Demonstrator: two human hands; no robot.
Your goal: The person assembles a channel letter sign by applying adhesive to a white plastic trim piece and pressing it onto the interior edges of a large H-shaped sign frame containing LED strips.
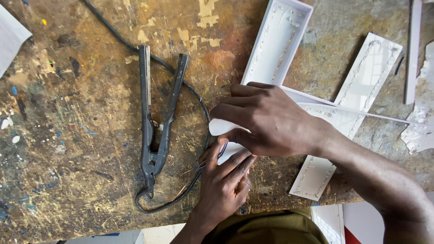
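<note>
My right hand [266,119] lies over the near end of a white letter-shaped plastic channel [276,43] lined with small lights, and its fingers grip a white rounded object [218,127]. Just below it, my left hand [224,180] presses fingers against the white piece's lower edge, where thin red and blue wires [199,167] come out. What lies under my right palm is hidden.
A grey hair straightener [156,122] lies open on the worn, paint-stained wooden bench [72,149], its black cable [199,108] curving past my hands. White plastic strips [412,49] and torn scraps lie at the right. The bench edge runs along the bottom.
</note>
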